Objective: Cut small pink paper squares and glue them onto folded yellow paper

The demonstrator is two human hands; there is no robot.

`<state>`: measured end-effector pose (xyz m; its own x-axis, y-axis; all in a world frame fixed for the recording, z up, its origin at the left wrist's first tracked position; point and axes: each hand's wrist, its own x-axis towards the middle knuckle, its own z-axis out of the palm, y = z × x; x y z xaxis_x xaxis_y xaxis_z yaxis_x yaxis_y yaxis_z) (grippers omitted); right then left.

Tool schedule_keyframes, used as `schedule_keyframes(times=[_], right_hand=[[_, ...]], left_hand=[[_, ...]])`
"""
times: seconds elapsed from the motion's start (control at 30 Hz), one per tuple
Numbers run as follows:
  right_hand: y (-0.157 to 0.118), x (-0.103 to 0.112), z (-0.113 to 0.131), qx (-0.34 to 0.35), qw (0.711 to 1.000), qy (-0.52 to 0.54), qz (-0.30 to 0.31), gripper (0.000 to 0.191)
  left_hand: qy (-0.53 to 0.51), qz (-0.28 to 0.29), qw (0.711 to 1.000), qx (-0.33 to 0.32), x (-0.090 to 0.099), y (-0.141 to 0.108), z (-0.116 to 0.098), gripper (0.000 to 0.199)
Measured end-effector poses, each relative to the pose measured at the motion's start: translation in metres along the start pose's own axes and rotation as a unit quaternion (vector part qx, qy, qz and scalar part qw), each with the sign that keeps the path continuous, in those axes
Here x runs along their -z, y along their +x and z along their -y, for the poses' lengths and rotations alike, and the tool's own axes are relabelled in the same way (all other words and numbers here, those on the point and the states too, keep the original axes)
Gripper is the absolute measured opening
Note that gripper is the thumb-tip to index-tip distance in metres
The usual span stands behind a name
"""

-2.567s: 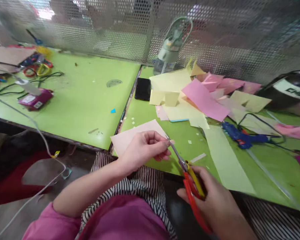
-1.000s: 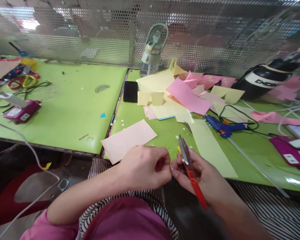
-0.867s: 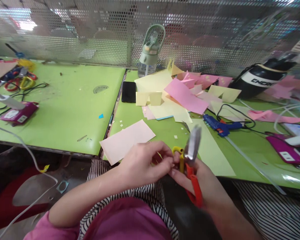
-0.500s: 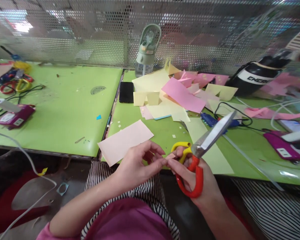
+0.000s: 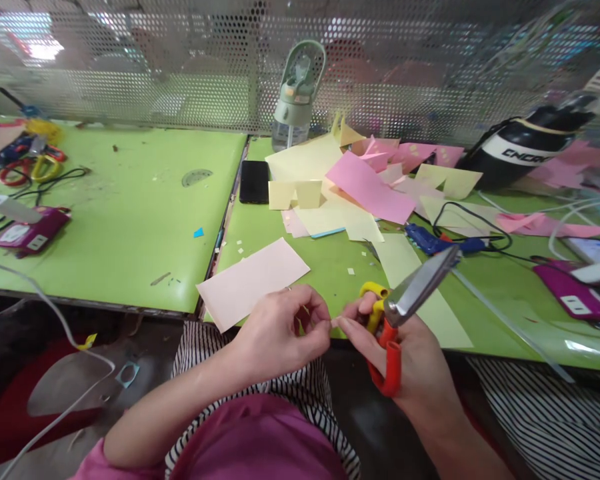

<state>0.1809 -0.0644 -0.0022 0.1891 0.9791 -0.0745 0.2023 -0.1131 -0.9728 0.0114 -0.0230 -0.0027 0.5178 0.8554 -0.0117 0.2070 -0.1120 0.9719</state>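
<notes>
Scissors [image 5: 386, 333] with one yellow and one red handle loop hang in my right hand [image 5: 410, 353], blades pointing up and to the right. The thumb and forefinger of that hand are pinched near the tips of my left hand [image 5: 285, 330]. My left hand is closed in a pinch; whatever lies between its fingertips is too small to name. Just beyond my left hand, a pale pink paper rectangle [image 5: 253, 280] lies at the table's front edge. A long pale yellow sheet [image 5: 430, 300] lies beneath the scissor blades.
Behind are a black phone [image 5: 255, 182], a green-topped bottle [image 5: 294, 107], a pile of yellow and pink paper [image 5: 370, 187], a blue tool [image 5: 430, 240] with a cord, and a black bottle [image 5: 523, 150]. Purple power strips [image 5: 30, 232] sit at both sides. A mesh panel [image 5: 180, 80] stands behind.
The small pale paper piece between my fingertips no longer shows. My fingertips have drawn slightly apart, and the scissors have tilted, their blades lower. The view has shifted a little.
</notes>
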Motion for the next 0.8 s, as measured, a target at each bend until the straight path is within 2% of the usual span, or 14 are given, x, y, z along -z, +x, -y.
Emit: schedule_keyframes(times=[0.13,0.23,0.3,0.37,0.43,0.5,0.6,0.7,0.8], right_hand=[[0.002,-0.004,0.000,-0.018,0.999,0.031,-0.004,0.041],[-0.002,-0.006,0.003,-0.044,0.996,0.069,-0.020,0.041],[-0.007,-0.001,0.003,-0.087,0.994,0.070,0.003,0.041],[-0.010,0.013,0.003,-0.137,0.990,0.025,0.037,0.044],[-0.011,0.030,0.001,-0.158,0.983,-0.070,0.055,0.055],[-0.008,0.046,0.002,-0.147,0.968,-0.190,0.074,0.060],[-0.003,0.059,0.005,-0.114,0.942,-0.302,0.090,0.052],[-0.002,0.060,0.002,-0.110,0.938,-0.314,0.097,0.051],[-0.007,0.056,-0.011,-0.138,0.961,-0.218,0.103,0.039]], left_hand=[[-0.031,0.007,0.999,0.032,-0.003,0.000,0.004,0.020],[-0.119,-0.001,0.991,0.061,-0.002,0.004,0.005,0.016],[-0.175,-0.011,0.980,0.092,0.003,0.008,0.002,0.019],[-0.196,-0.014,0.974,0.114,0.013,0.014,-0.003,0.023],[-0.201,-0.007,0.973,0.115,0.024,0.021,-0.009,0.025],[-0.216,0.000,0.970,0.108,0.034,0.029,-0.014,0.025],[-0.253,-0.018,0.961,0.115,0.039,0.041,-0.016,0.024],[-0.272,-0.030,0.954,0.127,0.034,0.049,-0.014,0.022],[-0.263,-0.009,0.956,0.128,0.027,0.053,-0.013,0.022]])
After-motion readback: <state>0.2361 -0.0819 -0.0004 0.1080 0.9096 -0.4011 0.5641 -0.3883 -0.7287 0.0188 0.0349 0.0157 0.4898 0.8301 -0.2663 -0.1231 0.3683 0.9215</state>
